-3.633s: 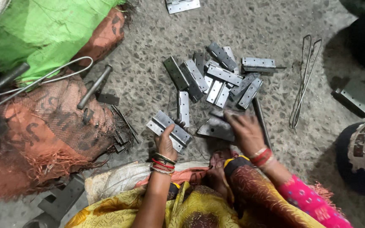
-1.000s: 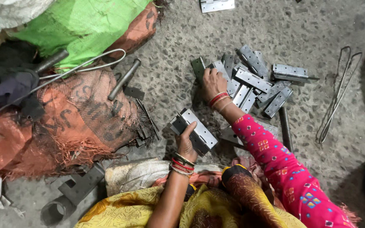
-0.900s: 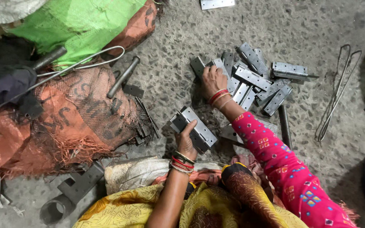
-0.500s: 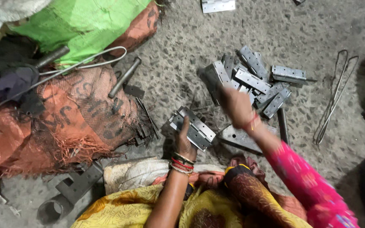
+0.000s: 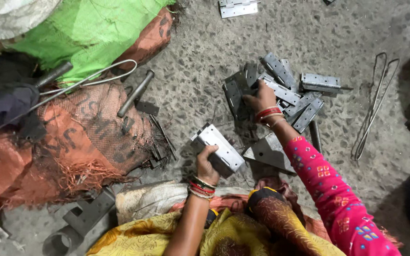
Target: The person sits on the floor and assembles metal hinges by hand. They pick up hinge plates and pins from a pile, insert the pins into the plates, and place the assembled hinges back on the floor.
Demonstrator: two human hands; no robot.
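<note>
Holding a stack of metal hinges above the floor, the left hand has its fingers closed around it. The right hand rests on the pile of hinges further away, fingers curled on one piece.

The floor is rough grey concrete flecked with pale and dark stone chips, dusty and scuffed, and it fills most of the view. Light falls evenly from above, with soft shadows darkening the right edge. Along the left edge lie heaped sacks: a green woven sack at the top, an orange mesh sack frayed at its lower hem, and a white cloth in the top left corner. A dark bundle, possibly fabric, sits between them. No walls or windows show.
</note>
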